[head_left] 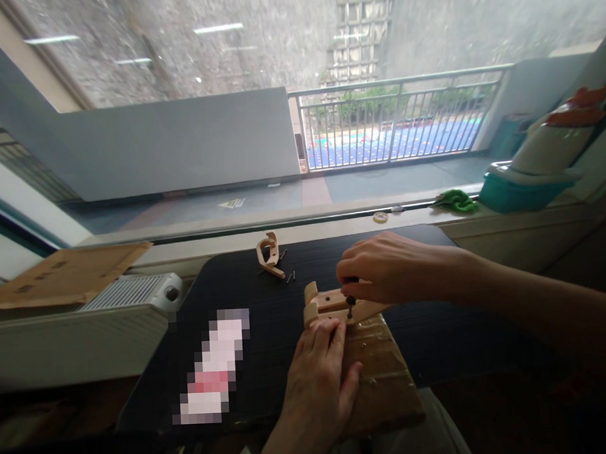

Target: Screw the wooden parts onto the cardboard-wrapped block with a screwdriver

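My right hand (385, 270) is closed around a dark-handled screwdriver (350, 312), most of it hidden by the fingers. Its short shaft points down onto a pale wooden piece (331, 315) made of parallel strips with raised, rounded left ends. A small dark hole shows in the far strip. My left hand (319, 373) presses its fingers together over the near edge of this piece, thumb apart on the board. Underneath lies a thick wooden board (385, 384) with a worn, shiny surface. A curved wooden part (269, 254) sits farther back, beside a few loose screws (291, 277).
The dark table (235, 290) stands against a window sill. A blurred-out strip (213, 365) lies on its left side. Along the sill are a roll of tape (380, 217), a green cloth (455, 201) and a teal container (525, 189). Cardboard (64, 271) rests over a white radiator (135, 291).
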Demonstrator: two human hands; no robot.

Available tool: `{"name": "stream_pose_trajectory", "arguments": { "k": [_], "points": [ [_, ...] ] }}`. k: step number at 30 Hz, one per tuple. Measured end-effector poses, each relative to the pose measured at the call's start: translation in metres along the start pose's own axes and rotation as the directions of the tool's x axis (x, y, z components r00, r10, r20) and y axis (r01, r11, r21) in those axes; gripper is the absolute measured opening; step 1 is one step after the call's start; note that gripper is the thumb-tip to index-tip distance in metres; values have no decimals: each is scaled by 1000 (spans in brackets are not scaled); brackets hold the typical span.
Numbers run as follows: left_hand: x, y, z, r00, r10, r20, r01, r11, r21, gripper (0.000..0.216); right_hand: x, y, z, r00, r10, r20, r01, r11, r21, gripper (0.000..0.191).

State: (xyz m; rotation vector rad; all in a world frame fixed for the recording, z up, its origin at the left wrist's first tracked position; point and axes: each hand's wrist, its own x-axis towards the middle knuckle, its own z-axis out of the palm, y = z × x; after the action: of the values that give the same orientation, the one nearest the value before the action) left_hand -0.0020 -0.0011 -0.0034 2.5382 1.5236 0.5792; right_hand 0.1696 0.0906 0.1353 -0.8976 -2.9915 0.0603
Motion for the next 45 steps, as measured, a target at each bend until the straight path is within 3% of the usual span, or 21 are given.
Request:
{"name": "stream_pose_trajectory", "arguments": {
  "k": [4,8,15,22,27,30,38,45],
  "points": [
    [0,0,1,1000,4,-10,-4,1000,-7,52,-4,-1,-2,988,-151,30,152,988,-22,19],
    [-1,-1,2,1000,2,-7,-2,1000,-7,51,-4,5,8,982,-187,15,187,982,-14,22],
    [1,0,1,1000,-2,7,2,1000,-8,50,1,10,19,997,-79,-26,78,997,-27,25],
    [1,2,-1,1000,-7,6,7,1000,-5,49,5,5,12,999,54,-8,-54,998,-42,29],
    [1,2,-1,1000,-9,2,9,1000,-3,50,-4,7,-2,994,-40,98,38,999,21,16],
    [1,1,-1,1000,-4,3,4,1000,-3,50,-7,9,-2,986,-94,141,87,995,56,18],
    [1,1,0,1000,-10,19,10,1000,-1,50,-7,15,12,990,-111,85,101,988,119,20],
    [0,2,1,1000,-11,12,11,1000,1,51,-7,11,12,996,-43,80,32,991,131,22]
  ]
}}
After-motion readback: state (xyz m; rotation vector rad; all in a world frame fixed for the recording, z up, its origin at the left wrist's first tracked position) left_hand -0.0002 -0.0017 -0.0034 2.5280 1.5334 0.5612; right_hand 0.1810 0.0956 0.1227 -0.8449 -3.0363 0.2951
